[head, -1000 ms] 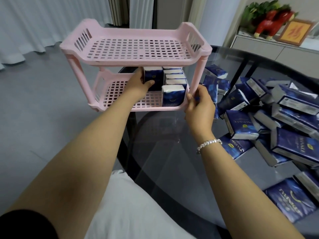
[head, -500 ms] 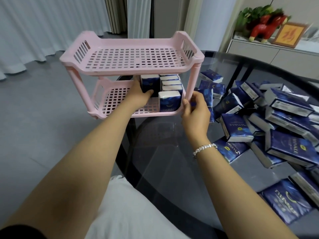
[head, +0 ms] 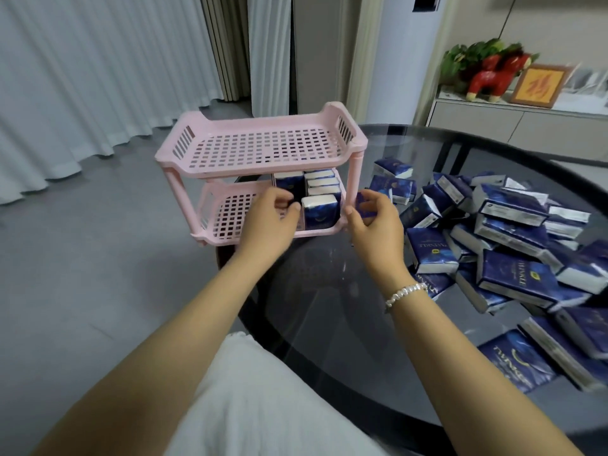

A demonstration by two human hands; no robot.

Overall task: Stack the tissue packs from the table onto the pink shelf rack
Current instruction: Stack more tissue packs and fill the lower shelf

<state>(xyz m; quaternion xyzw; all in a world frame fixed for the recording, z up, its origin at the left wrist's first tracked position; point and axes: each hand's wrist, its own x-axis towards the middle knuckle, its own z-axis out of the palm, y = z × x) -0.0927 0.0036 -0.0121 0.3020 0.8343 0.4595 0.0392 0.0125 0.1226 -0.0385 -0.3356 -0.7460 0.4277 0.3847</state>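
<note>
both hands at the lower tier of the pink shelf rack (head: 263, 149), packs already standing inside.

the rack sits at the left edge of the dark glass tabletop (head: 329, 324); its top tier is bare, and the lower tier holds upright tissue packs (head: 320, 210) at its right end. the left hand (head: 268, 225) reaches into the lower tier, its fingers (head: 289, 205) curled beside the packs there; i cannot tell if they grip one. the right hand (head: 375, 225) is just outside the rack's right front post, its fingers pinching a blue pack (head: 366, 204). a loose heap of blue packs (head: 513, 245) lies on the tabletop to the right. a pearl bracelet (head: 406, 293) circles the right wrist.
</note>
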